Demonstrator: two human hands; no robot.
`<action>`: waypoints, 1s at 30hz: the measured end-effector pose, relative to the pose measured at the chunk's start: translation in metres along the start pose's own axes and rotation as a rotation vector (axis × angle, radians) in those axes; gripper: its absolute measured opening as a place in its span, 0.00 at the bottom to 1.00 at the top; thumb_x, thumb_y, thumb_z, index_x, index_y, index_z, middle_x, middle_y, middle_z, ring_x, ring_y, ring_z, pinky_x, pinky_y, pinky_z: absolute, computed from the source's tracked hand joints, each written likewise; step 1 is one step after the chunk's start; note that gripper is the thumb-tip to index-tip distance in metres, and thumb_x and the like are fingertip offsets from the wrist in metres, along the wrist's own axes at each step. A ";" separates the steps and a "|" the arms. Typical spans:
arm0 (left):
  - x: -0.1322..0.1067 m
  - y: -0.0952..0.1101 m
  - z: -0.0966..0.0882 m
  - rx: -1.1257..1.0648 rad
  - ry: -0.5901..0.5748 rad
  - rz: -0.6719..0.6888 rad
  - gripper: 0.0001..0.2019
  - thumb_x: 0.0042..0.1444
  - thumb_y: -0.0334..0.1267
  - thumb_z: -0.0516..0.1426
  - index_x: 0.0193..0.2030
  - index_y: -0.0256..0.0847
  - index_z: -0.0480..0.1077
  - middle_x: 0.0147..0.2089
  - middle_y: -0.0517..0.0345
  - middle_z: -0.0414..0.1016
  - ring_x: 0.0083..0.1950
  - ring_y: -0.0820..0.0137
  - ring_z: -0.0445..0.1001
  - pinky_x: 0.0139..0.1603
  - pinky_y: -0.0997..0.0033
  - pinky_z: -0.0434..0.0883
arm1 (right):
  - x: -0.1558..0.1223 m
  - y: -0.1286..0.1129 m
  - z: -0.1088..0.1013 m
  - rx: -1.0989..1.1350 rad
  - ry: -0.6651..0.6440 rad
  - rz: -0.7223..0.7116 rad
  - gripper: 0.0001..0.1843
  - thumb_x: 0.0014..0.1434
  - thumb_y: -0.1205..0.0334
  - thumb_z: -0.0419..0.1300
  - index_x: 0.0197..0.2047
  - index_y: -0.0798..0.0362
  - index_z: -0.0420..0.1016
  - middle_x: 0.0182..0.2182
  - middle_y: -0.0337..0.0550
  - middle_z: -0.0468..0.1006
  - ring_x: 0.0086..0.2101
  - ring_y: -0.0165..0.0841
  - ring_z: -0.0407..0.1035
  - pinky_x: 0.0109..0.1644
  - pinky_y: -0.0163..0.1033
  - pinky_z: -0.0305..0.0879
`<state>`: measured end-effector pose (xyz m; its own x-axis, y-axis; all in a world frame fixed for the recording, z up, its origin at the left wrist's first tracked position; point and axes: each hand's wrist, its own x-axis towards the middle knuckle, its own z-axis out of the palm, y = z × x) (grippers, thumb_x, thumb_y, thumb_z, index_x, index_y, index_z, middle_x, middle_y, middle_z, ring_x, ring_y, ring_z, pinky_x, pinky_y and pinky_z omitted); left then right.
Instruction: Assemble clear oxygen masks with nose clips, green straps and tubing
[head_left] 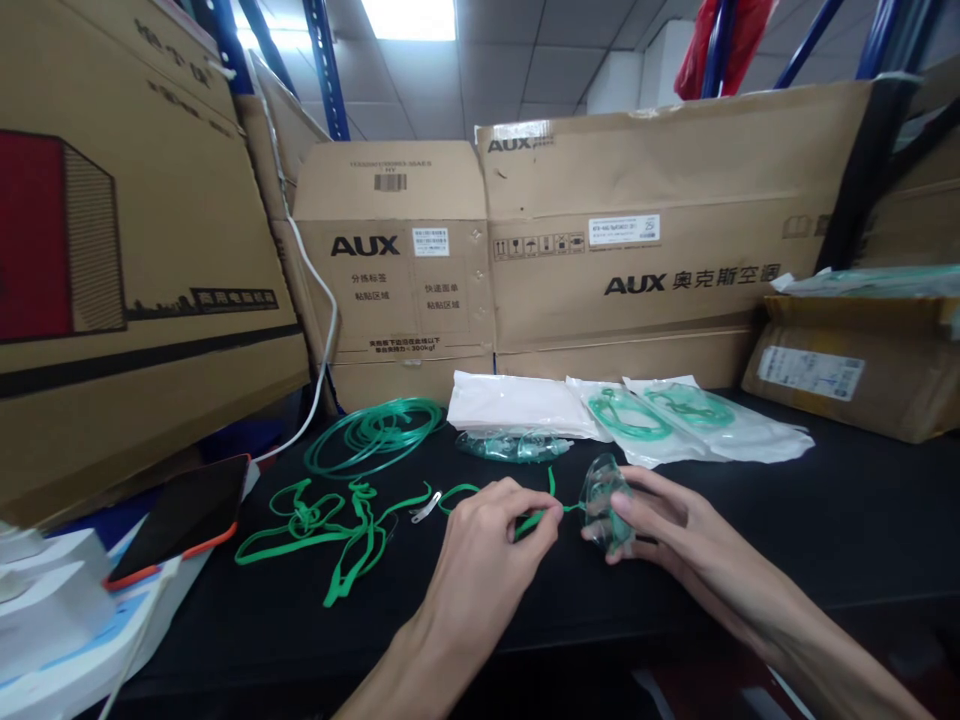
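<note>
Shows at near left a dark-screened phone (187, 510) with an orange edge, just beside white plugs (64, 600). Has a white cable (322, 275) running down from far left to the phone. Includes at left a large carton (187, 220) with a red picture, along the far side AUX-printed cardboard (555, 300), at far right a smaller labelled box (900, 380). Shows, higher up, blue posts (326, 70), red material (696, 55) and a lit ceiling panel (411, 18).

This looks like a small workshop or packing station: blue rack posts (326, 75) frame a black counter (795, 545) backed by cartons (675, 190), where coiled tubing (375, 428), loose green straps (285, 548) and filled clear bags (772, 440) lie together, under a tiled ceiling (499, 65) with a bright light panel (411, 18).
</note>
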<state>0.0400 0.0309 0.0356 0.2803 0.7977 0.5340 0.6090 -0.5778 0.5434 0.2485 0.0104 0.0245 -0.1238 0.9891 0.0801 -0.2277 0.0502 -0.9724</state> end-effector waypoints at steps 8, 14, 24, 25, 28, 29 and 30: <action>0.000 0.001 0.002 -0.012 -0.017 0.057 0.06 0.61 0.29 0.64 0.37 0.45 0.82 0.31 0.63 0.77 0.29 0.71 0.69 0.37 0.71 0.67 | -0.001 -0.001 0.001 -0.098 -0.069 -0.006 0.22 0.60 0.49 0.71 0.53 0.49 0.77 0.47 0.46 0.81 0.48 0.42 0.77 0.52 0.44 0.73; -0.001 0.001 0.000 0.037 0.005 0.046 0.05 0.61 0.29 0.64 0.36 0.44 0.78 0.33 0.65 0.79 0.33 0.68 0.71 0.40 0.69 0.67 | 0.003 0.006 -0.004 -0.258 -0.108 -0.094 0.18 0.57 0.51 0.73 0.46 0.46 0.76 0.43 0.41 0.83 0.46 0.39 0.77 0.53 0.44 0.72; -0.008 -0.003 -0.008 0.108 0.027 0.040 0.07 0.60 0.28 0.65 0.37 0.47 0.78 0.37 0.65 0.80 0.40 0.64 0.77 0.49 0.62 0.66 | -0.006 0.015 0.000 -0.480 -0.218 -0.240 0.10 0.64 0.66 0.61 0.47 0.45 0.77 0.66 0.43 0.70 0.63 0.45 0.68 0.69 0.51 0.63; -0.008 -0.004 -0.009 0.101 0.020 0.047 0.08 0.59 0.28 0.66 0.37 0.47 0.78 0.37 0.65 0.81 0.40 0.64 0.77 0.48 0.62 0.67 | -0.006 0.014 0.001 -0.454 -0.226 -0.227 0.08 0.65 0.64 0.60 0.46 0.45 0.77 0.66 0.43 0.70 0.63 0.45 0.68 0.70 0.52 0.61; -0.009 -0.006 -0.009 0.065 -0.025 0.115 0.08 0.59 0.26 0.65 0.38 0.45 0.77 0.37 0.65 0.81 0.40 0.65 0.77 0.46 0.64 0.67 | -0.002 0.012 0.007 -0.410 -0.193 -0.215 0.08 0.69 0.55 0.60 0.47 0.45 0.77 0.59 0.45 0.76 0.59 0.44 0.72 0.68 0.52 0.65; -0.010 -0.007 -0.009 0.049 -0.036 0.146 0.09 0.59 0.25 0.65 0.37 0.44 0.76 0.37 0.65 0.81 0.39 0.66 0.77 0.46 0.65 0.66 | 0.000 0.012 0.010 -0.422 -0.173 -0.217 0.09 0.68 0.52 0.61 0.48 0.45 0.78 0.57 0.45 0.79 0.57 0.44 0.74 0.65 0.51 0.68; -0.011 -0.008 -0.009 0.035 -0.045 0.173 0.09 0.60 0.24 0.64 0.37 0.44 0.75 0.37 0.65 0.81 0.39 0.67 0.77 0.47 0.64 0.65 | 0.002 0.012 0.013 -0.443 -0.149 -0.228 0.11 0.67 0.51 0.63 0.48 0.45 0.79 0.54 0.45 0.81 0.54 0.44 0.76 0.63 0.49 0.71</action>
<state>0.0254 0.0251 0.0317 0.4155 0.6942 0.5878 0.5739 -0.7014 0.4227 0.2332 0.0110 0.0162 -0.2623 0.9173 0.2997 0.1622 0.3481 -0.9233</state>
